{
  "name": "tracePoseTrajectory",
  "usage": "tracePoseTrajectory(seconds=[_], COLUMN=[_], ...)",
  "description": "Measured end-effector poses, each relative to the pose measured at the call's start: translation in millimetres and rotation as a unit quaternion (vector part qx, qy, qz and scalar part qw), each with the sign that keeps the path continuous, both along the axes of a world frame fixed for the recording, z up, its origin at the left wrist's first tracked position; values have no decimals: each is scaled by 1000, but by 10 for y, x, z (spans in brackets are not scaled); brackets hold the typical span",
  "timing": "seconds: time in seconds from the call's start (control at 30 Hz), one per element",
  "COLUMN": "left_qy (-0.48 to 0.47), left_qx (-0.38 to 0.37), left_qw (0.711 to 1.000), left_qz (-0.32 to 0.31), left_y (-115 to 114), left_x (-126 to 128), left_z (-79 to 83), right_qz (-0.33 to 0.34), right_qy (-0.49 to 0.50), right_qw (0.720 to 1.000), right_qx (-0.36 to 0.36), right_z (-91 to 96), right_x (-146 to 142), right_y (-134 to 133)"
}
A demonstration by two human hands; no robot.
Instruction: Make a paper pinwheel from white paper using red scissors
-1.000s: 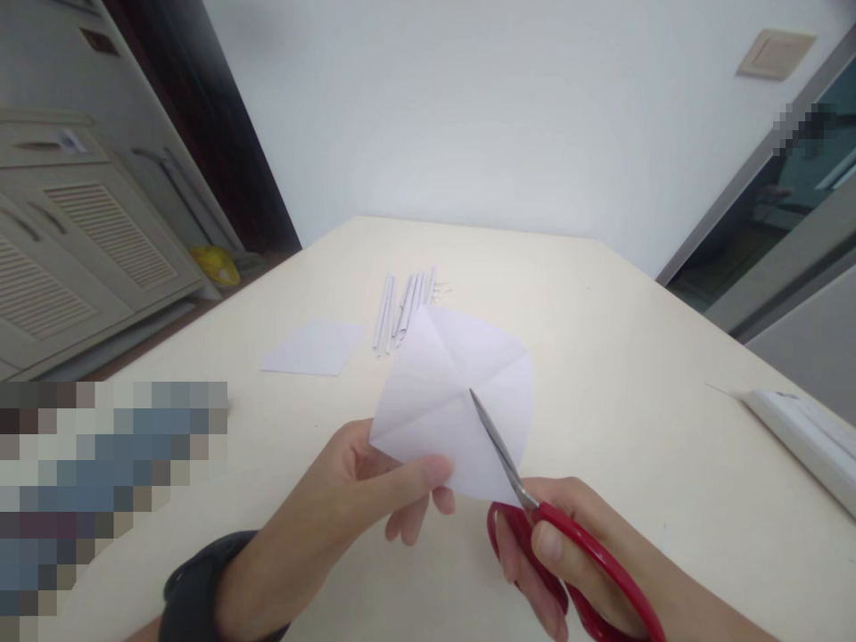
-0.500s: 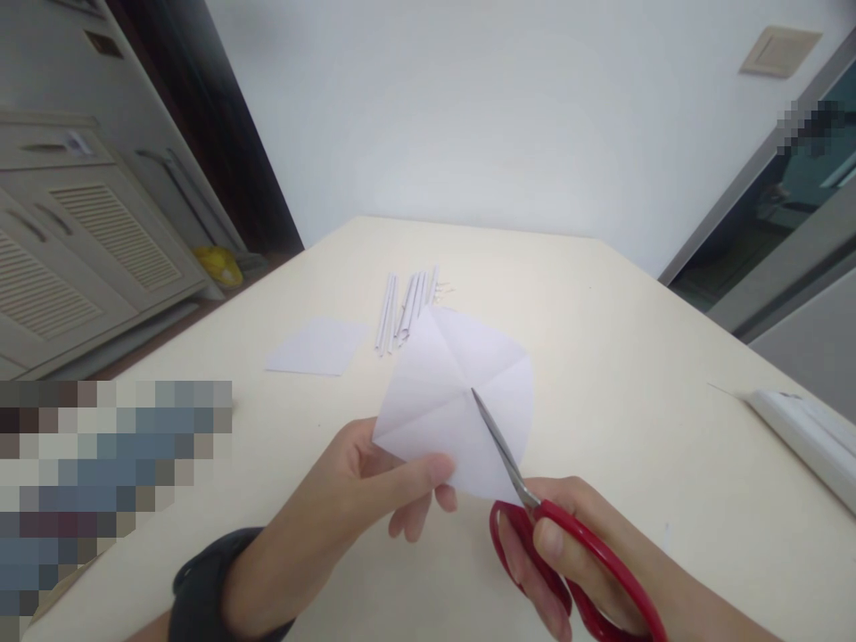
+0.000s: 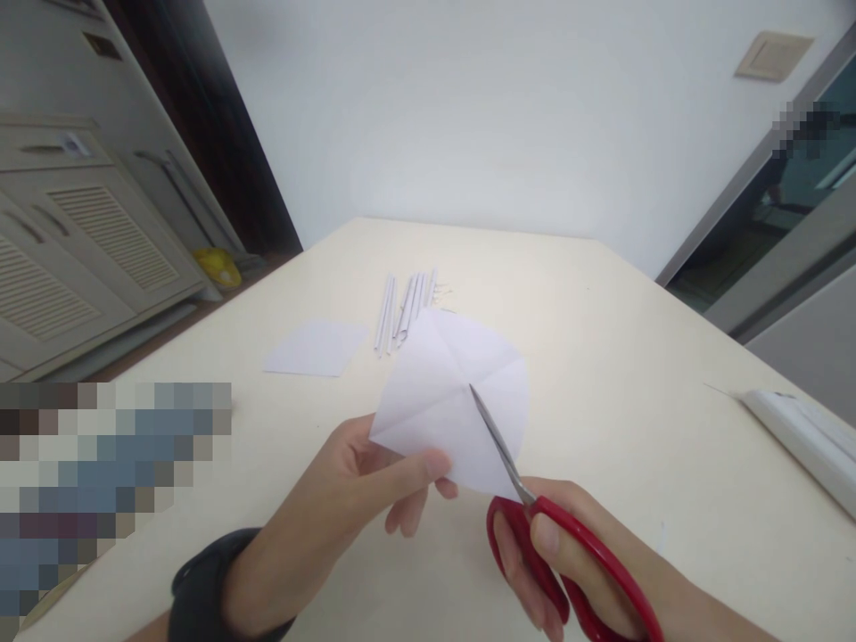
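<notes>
My left hand (image 3: 394,481) pinches the lower left edge of a creased white sheet of paper (image 3: 428,392), thumb on top and fingers beneath. Crossing fold lines run over the sheet. My right hand (image 3: 548,544) grips red-handled scissors (image 3: 498,437) through the loops. One blade lies over the paper with its tip near where the creases meet; the other blade is hidden under the sheet. The paper is held above the table, tilted toward me.
Several rolled white paper sticks (image 3: 407,308) lie behind the sheet, with small scraps (image 3: 441,292) beside them. Another white paper piece (image 3: 314,348) rests to the left. A long white object (image 3: 802,437) is at the right edge of the cream table (image 3: 602,357).
The hands, paper and scissors have shifted very slightly to the left in view. The scissor tip stays near the crease crossing, and both grips are the same.
</notes>
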State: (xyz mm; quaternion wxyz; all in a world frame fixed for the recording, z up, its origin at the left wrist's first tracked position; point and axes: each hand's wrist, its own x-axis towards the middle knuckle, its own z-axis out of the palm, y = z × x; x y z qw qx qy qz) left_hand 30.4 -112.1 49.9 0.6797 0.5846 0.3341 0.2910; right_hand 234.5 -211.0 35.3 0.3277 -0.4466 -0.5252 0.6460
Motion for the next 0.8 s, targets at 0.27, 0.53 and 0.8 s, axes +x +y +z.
tracePoseTrajectory(seconds=[0.27,0.53,0.8], left_qy=[24,12,11], left_qx=[28,17,26], left_qw=[999,999,999], left_qz=[14,26,24], left_y=[2,-18,-15], left_x=[-14,16,1], left_z=[-18,49,7], right_qz=[-21,-17,-20], right_qy=[17,42,64], right_qw=[1000,998,997], right_qx=[-3,-42,-30], right_z=[0,61,93], right_x=[-5,11,-8], right_y=[2,-19,-57])
